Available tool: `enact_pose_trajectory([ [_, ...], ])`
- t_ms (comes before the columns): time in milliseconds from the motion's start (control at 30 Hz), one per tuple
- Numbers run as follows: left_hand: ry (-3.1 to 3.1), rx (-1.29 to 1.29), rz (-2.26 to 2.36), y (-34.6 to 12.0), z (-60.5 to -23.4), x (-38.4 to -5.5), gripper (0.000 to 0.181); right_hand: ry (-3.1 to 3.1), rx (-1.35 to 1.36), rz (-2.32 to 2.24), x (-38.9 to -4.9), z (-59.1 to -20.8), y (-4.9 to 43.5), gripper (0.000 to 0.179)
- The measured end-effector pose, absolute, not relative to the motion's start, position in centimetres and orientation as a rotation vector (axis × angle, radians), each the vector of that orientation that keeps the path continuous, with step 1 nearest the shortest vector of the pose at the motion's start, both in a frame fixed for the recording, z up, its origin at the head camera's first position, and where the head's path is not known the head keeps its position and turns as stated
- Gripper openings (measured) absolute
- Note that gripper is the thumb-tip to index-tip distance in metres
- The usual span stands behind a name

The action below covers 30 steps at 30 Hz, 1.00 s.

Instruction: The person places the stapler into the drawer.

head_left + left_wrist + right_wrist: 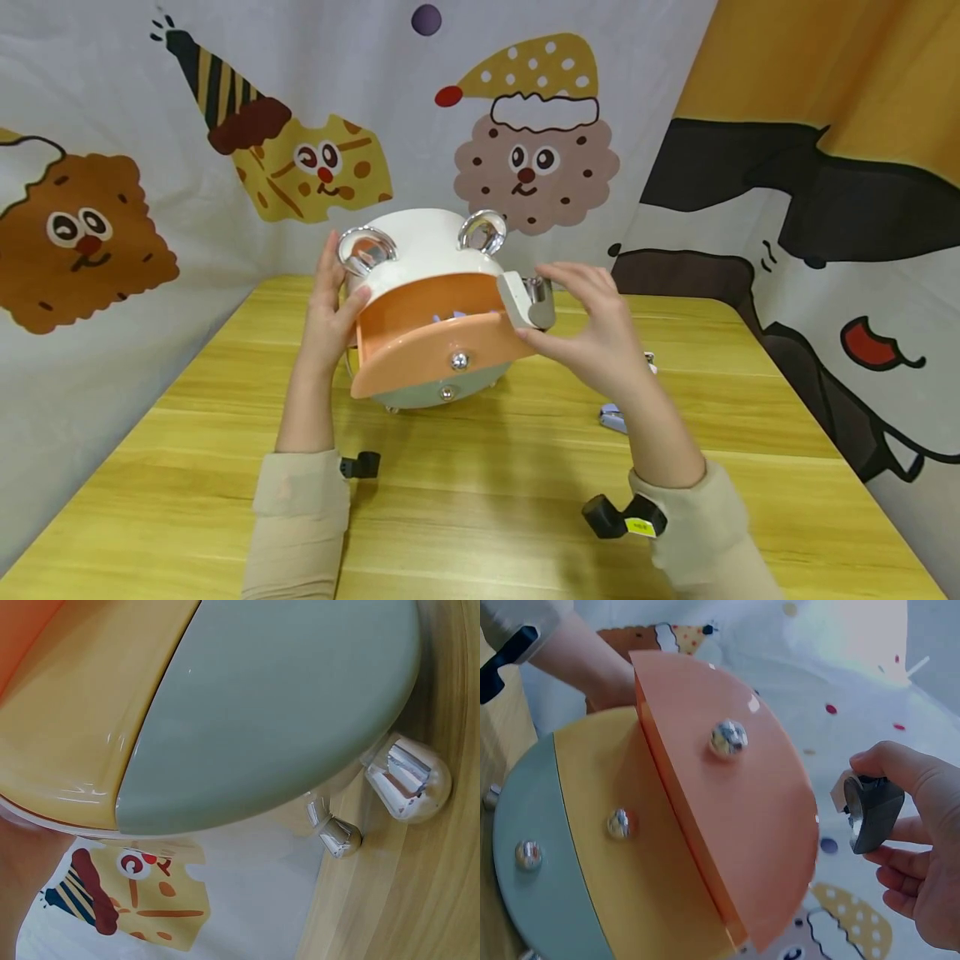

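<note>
A round desktop drawer box point(423, 242) has a white shell, two silver ears and small silver feet. Its top orange drawer point(442, 346) is pulled out, and bits of something blue-purple show inside. Below it are a yellow drawer point(607, 802) and a green drawer point(277, 705), both closed. My left hand point(324, 321) grips the box's left side, thumb near the front rim. Between thumb and fingers, my right hand point(592, 325) holds a small white and grey piece with a curved hollow point(874, 810), just off the open drawer's right end; its kind I cannot tell.
The box is over a wooden table point(480, 500). To the right, partly behind the right forearm, lie a small blue item point(613, 417) and a small silver-and-white item point(650, 362). A curtain point(300, 50) with cartoon prints hangs behind the table.
</note>
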<state>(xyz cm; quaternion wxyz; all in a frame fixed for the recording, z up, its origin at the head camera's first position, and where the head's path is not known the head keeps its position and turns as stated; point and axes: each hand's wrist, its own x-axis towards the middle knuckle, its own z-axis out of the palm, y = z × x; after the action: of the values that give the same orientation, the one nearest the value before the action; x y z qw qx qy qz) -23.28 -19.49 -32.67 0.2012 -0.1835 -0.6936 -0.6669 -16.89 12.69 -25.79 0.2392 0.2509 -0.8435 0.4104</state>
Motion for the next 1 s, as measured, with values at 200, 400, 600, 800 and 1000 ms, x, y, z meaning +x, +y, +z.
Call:
enact_pose_trajectory([
  [200, -1.93, -0.513, -1.872, -19.5, -32.7, -23.3, 0.075, -2.252, 0.842, 1.11, -17.2, -24.6, 10.0, 0.065],
  [400, -1.937, -0.512, -1.855, -19.4, -32.7, -23.3, 0.075, -2.264, 0.909, 1.11, -17.5, -24.0, 7.6, 0.066],
  [600, -1.95, -0.508, -1.836, -19.6, -32.8, -23.3, 0.075, -2.33, 0.903, 1.136, -17.8, -24.2, 5.5, 0.067],
  [800, -1.961, -0.505, -1.822, -19.6, -32.9, -23.4, 0.074, -2.369, 0.869, 1.084, -18.1, -24.2, 3.9, 0.067],
  [1000, -1.959, -0.5, -1.829, -19.6, -32.9, -23.4, 0.074, -2.416, 0.884, 0.989, -18.4, -23.9, 2.6, 0.067],
])
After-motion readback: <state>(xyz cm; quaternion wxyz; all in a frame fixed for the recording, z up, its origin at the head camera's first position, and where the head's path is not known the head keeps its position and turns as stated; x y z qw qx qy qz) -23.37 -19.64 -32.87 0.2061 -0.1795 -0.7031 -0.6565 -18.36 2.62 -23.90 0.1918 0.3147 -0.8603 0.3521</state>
